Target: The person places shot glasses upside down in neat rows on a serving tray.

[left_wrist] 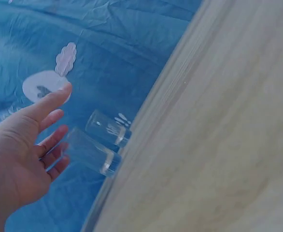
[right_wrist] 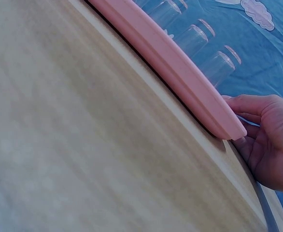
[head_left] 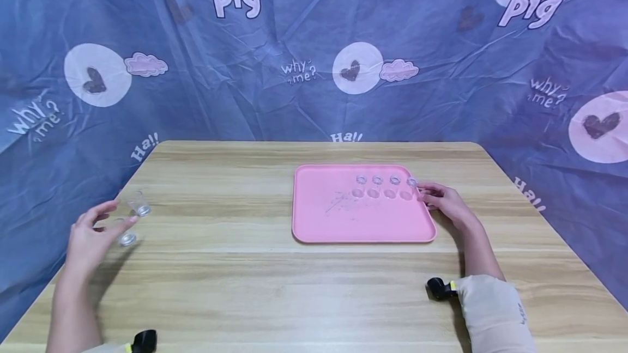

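Observation:
At the left of the table my left hand is beside two clear drinking glasses, its thumb and fingers apart. The nearer glass stands upright close to the thumb. The farther glass is just beyond the fingers, also upright. In the left wrist view the fingertips come close to one glass rim; contact is unclear. My right hand grips the right edge of a pink tray, thumb at the rim, other fingertips partly hidden. Next to it stands the rightmost clear glass, upside down.
Several upside-down glasses, including one in the middle, form a row along the tray's back right. The tray lies on a wood-grain table. A blue printed cloth hangs behind and at both sides.

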Motion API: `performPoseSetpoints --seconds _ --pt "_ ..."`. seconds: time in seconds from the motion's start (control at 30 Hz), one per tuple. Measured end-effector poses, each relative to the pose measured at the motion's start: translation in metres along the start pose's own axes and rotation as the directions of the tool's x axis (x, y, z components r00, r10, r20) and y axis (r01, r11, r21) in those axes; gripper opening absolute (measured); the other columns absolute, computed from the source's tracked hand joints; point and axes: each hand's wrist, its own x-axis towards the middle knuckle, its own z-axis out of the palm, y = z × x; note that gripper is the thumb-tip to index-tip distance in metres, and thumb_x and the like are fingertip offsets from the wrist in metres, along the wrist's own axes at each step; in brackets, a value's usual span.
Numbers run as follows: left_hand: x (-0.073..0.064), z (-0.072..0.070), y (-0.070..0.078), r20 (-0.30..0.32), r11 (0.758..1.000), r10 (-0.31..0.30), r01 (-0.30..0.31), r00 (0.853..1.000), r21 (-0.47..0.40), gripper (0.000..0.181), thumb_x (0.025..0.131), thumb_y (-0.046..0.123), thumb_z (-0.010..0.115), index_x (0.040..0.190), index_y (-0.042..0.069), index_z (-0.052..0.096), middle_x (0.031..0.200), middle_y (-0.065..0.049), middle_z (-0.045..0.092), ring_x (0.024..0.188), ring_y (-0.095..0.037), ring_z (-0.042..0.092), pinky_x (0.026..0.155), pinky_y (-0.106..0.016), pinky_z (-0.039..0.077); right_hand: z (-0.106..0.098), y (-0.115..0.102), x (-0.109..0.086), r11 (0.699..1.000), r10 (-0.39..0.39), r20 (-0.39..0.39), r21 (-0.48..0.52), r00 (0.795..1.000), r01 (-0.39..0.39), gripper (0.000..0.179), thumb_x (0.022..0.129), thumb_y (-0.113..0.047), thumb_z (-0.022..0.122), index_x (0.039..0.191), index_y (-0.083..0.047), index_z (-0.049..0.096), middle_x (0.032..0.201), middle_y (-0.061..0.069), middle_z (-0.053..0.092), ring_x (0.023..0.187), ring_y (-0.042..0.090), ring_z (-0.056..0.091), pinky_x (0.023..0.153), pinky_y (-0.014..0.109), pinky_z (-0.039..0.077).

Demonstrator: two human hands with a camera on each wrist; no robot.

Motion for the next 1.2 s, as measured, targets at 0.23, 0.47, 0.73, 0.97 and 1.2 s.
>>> performPoseSetpoints --seconds 0.23,0.47,0.73,0.97,1.2 --pt "-0.006 0.004 0.003 -0.004 1.0 -0.006 0.006 1.0 -0.017 0.067 0.081 0.028 0.071 0.136 0.004 0.041 0.12 -0.011 0.037 0.102 -0.018 0.037 0.069 -0.013 0.031 -0.001 0.001 -0.003 1.0 -0.011 -0.005 0.007 1.0 0.011 0.046 0.093 -0.009 0.052 0.129 0.016 0.037 0.093 0.001 0.056 0.076 0.002 0.056 0.067 0.02 0.049" --pt "-0.006 0.005 -0.014 0.004 0.985 -0.004 0.005 1.0 -0.171 0.064 0.081 0.017 0.07 0.137 0.011 0.04 0.103 0.02 0.041 0.089 0.005 0.039 0.068 -0.005 0.034 -0.002 0.0 -0.001 1.0 -0.008 -0.016 0.002 1.0 0.008 0.046 0.093 -0.011 0.052 0.129 0.014 0.038 0.093 -0.002 0.055 0.076 0.002 0.056 0.067 0.02 0.049" --pt "-0.007 0.001 -0.028 0.169 1.0 0.02 -0.019 0.985 -0.006 0.068 0.083 0.027 0.069 0.135 -0.002 0.037 0.111 0.001 0.046 0.086 0.005 0.037 0.065 -0.009 0.032 0.0 -0.001 0.0 1.0 -0.013 -0.005 -0.003 1.0 0.013 0.046 0.094 -0.009 0.051 0.13 0.015 0.037 0.094 0.002 0.056 0.075 0.002 0.056 0.067 0.02 0.049" --pt "-0.008 -0.001 -0.031 0.253 0.996 -0.006 -0.017 0.967 0.089 0.071 0.083 0.03 0.069 0.131 -0.011 0.036 0.102 -0.017 0.047 0.075 0.0 0.04 0.063 -0.021 0.034 0.0 0.002 0.001 1.0 -0.002 -0.007 -0.001 1.0 0.002 0.046 0.094 -0.011 0.051 0.13 0.015 0.037 0.093 -0.001 0.056 0.076 0.002 0.055 0.067 0.02 0.049" --pt "-0.008 -0.005 -0.037 0.296 0.992 -0.012 -0.027 0.955 0.126 0.072 0.084 0.03 0.068 0.133 -0.011 0.034 0.109 -0.026 0.049 0.078 0.008 0.037 0.065 -0.018 0.033 0.002 0.001 0.001 1.0 -0.006 -0.001 0.006 1.0 0.006 0.047 0.093 -0.01 0.052 0.13 0.015 0.036 0.092 -0.004 0.056 0.077 0.001 0.056 0.067 0.02 0.049"
